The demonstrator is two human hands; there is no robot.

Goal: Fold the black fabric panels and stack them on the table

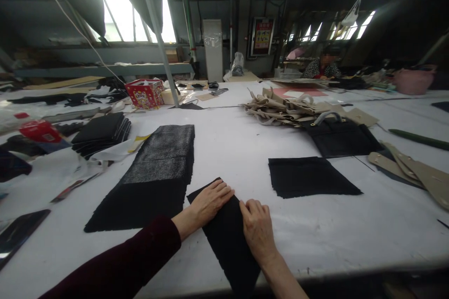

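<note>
By the near edge of the white table (315,243), black cloth (226,238) lay flat.
Left hand (210,203) lay on it, fingers together; right hand (257,231) beside, fingers slightly curled, apparently gripping nothing.

At the worktop's (224,149) near edge, the left hand (210,202) and right hand (257,229) rest on a fabric piece (228,243) reaching that edge. Left of it lies a large panel (157,173), with a stack (101,133) beyond it toward the left edge. To its right lies a smaller panel (308,177). Behind that sit a bag (340,139) and a pile of straps (280,110), with more straps (410,170) at the right edge.
</note>
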